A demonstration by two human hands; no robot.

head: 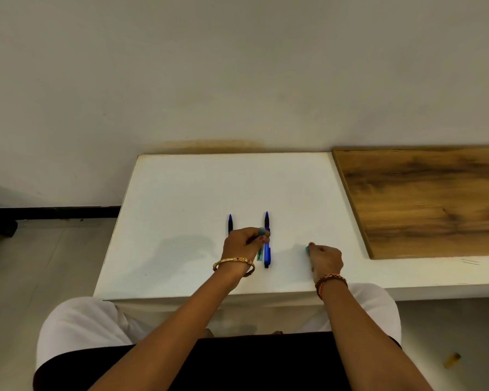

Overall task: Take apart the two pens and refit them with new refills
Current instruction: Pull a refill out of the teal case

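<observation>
On white table (181, 221), two pens (266, 238) tips-away; hands (242, 242) each pinching teal pieces.

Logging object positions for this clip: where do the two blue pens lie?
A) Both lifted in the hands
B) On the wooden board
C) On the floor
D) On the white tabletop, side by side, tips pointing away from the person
D: both blue pens rest on the white tabletop, parallel, tips towards the wall.
</observation>
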